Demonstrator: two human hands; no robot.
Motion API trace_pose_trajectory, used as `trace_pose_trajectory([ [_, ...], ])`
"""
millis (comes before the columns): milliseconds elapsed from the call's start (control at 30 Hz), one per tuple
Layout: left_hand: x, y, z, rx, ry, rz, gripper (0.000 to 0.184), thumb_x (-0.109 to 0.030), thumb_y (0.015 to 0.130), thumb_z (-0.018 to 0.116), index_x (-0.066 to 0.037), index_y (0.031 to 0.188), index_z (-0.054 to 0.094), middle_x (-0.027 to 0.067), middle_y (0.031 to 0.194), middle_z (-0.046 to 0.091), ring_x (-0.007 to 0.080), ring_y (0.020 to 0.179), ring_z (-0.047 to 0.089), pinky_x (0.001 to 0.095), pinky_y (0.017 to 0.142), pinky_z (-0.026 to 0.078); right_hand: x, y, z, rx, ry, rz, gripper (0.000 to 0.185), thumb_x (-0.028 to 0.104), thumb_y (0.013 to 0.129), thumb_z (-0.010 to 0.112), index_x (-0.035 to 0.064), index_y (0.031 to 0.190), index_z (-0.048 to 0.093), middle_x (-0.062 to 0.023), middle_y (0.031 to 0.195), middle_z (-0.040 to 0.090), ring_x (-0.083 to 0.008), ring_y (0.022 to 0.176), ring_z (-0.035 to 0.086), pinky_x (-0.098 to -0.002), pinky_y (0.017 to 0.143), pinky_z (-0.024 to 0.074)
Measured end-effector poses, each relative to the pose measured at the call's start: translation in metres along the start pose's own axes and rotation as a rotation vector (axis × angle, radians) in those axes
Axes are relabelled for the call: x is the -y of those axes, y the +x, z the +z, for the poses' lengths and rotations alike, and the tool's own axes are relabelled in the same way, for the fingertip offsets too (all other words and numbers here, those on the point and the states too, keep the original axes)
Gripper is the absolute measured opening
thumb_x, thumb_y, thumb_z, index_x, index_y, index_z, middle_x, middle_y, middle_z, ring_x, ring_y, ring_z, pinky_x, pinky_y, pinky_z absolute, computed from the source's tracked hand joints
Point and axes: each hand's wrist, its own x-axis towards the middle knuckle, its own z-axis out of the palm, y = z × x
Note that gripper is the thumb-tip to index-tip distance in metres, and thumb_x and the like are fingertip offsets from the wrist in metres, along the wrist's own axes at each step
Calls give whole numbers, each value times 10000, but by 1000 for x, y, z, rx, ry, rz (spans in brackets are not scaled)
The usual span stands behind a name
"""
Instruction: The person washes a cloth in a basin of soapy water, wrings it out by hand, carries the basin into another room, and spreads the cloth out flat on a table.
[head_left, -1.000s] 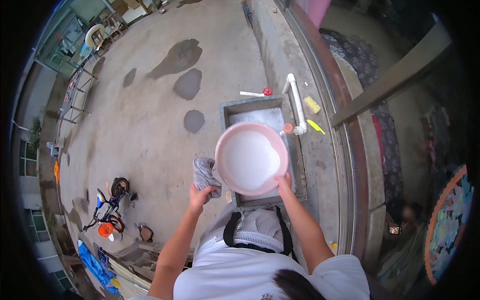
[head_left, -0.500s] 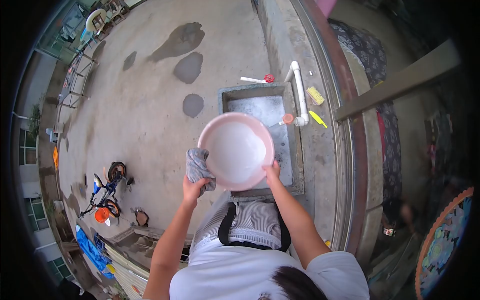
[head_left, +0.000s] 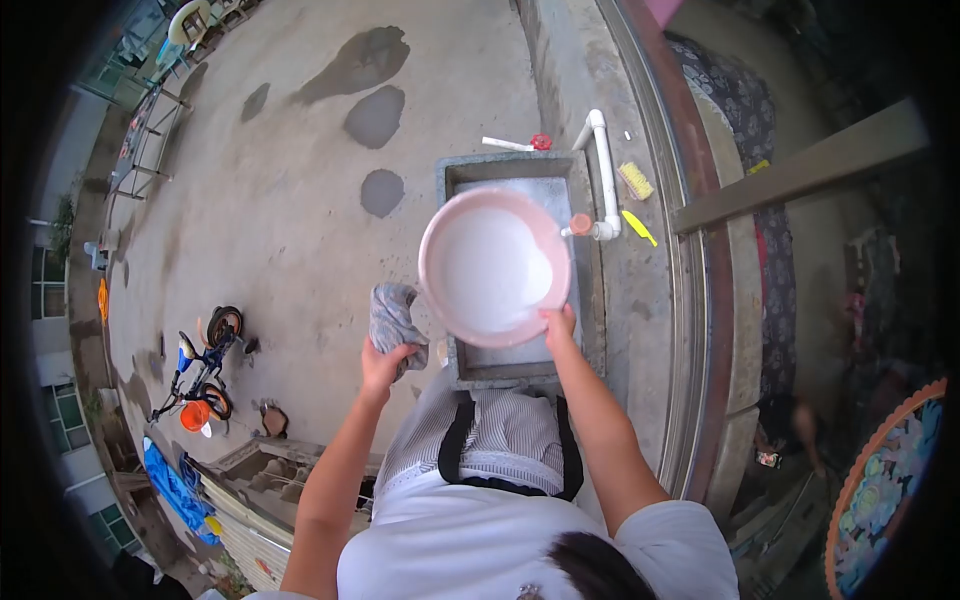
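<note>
In an apparent holding step, the basin (head_left: pixel 490 265) is grasped over the sink (head_left: pixel 520 158) by the right hand (head_left: pixel 558 327), a cloth (head_left: pixel 395 318) is clutched in the left hand (head_left: pixel 381 366), steady support seemingly being needed next.

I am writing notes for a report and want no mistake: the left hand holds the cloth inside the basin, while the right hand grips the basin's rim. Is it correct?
Not quite: the head view shows the cloth outside the basin, off its left side. The left hand does hold it, and the right hand grips the rim.
</note>
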Motion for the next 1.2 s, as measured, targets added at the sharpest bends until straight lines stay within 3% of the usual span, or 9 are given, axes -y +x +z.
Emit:
trace_pose_trajectory([
  [233, 4, 3, -6, 11, -39, 18, 551, -30, 587, 734, 15, 1076, 483, 85, 942, 607, 189, 823, 600, 316, 743, 496, 20, -32, -60, -75, -121, 66, 478, -120, 548, 583, 59, 987, 526, -79, 885, 596, -230, 805, 592, -336, 550, 486],
  [333, -1, 0, -10, 34, -37, 0, 541, -26, 587, 731, 17, 1068, 487, 86, 937, 608, 188, 820, 601, 315, 740, 499, 15, -56, -15, -77, -51, 137, 493, -101, 558, 587, 68, 1016, 518, -72, 875, 588, -223, 771, 585, -321, 516, 459],
  [433, 0, -2, -18, 15, -25, -7, 512, -21, 589, 726, 17, 1048, 501, 83, 922, 612, 186, 806, 605, 311, 732, 500, 0, -25, 12, 19, 52, -63, 506, -98, 560, 584, 69, 1033, 515, -70, 872, 586, -214, 745, 578, -316, 513, 449],
  [533, -3, 1, -19, 9, -12, 15, 480, -14, 592, 720, 15, 1026, 517, 79, 905, 617, 181, 791, 607, 306, 724, 500, 19, -13, -7, -103, -9, -136, 487, -103, 560, 578, 49, 1019, 521, -72, 867, 586, -203, 729, 576, -305, 517, 450],
  [700, -18, -8, -16, -17, -48, 35, 461, 0, 594, 712, 11, 1016, 527, 74, 894, 619, 174, 787, 607, 301, 718, 499, 27, -35, -65, -124, -183, -56, 432, -106, 549, 568, 11, 965, 556, -74, 822, 596, -197, 659, 569, -284, 494, 442],
  [867, -10, -7, -30, 4, -30, 39, 469, 6, 595, 708, 12, 1025, 521, 74, 905, 617, 175, 791, 607, 302, 713, 499, 27, -54, -6, -113, -168, -163, 487, -92, 553, 570, -16, 1034, 546, -88, 820, 598, -192, 645, 571, -300, 442, 428],
  [967, -6, -3, -35, 8, -20, 51, 472, 7, 596, 709, 14, 1028, 518, 74, 910, 616, 178, 791, 606, 303, 715, 499, 26, -24, -21, -122, -265, -257, 466, -84, 563, 578, -23, 1022, 534, -108, 837, 592, -218, 650, 579, -313, 444, 440],
  [1067, -2, 0, -39, -14, -21, 48, 468, 8, 596, 711, 17, 1022, 517, 77, 910, 616, 181, 791, 606, 303, 716, 499, 79, -54, -43, -115, -443, -11, 427, -87, 569, 576, -29, 990, 534, -145, 861, 591, -262, 693, 597, -345, 526, 507],
  [1200, -7, -9, -33, 29, -71, 65, 456, 15, 597, 711, 24, 1009, 516, 86, 907, 616, 183, 791, 606, 302, 716, 499, 81, -72, -60, 138, -310, 428, 369, -50, 649, 546, -78, 1015, 516, -220, 902, 587, -362, 738, 619, -472, 627, 555],
])
